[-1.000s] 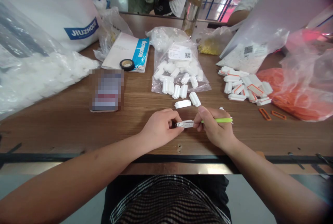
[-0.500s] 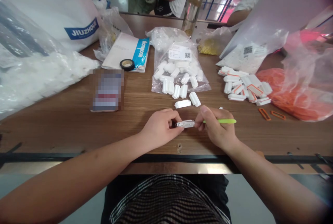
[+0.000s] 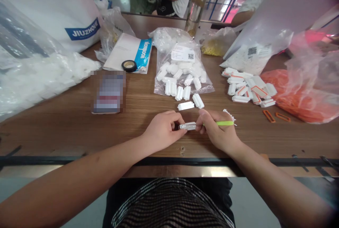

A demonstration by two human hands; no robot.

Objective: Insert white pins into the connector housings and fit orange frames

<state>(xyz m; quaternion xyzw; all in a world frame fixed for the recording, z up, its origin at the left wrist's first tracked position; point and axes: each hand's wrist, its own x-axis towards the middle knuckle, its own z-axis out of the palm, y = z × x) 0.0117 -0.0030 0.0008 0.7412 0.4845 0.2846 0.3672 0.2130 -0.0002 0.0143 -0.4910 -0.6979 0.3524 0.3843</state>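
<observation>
Bag (image 3: 165,39) ahead, tape (image 3: 129,70) on notebook (image 3: 120,51), left hand (image 3: 165,129) pinching block (image 3: 189,127), right hand (image 3: 218,132) gripping tool (image 3: 225,123)

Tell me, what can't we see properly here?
All in the head view:
Green tool: front end hidden by the right hand.
White piece: right end covered by the right hand's fingers.
Phone: screen blurred into squares.
Bag label: most print too small.
Clear bag: cut off by the left edge.

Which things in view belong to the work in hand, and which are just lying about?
Probably the work:
white part in left hand
green tool in right hand
loose white parts
orange frames

Probably lying about:
phone
notebook
tape roll
bottle
</observation>
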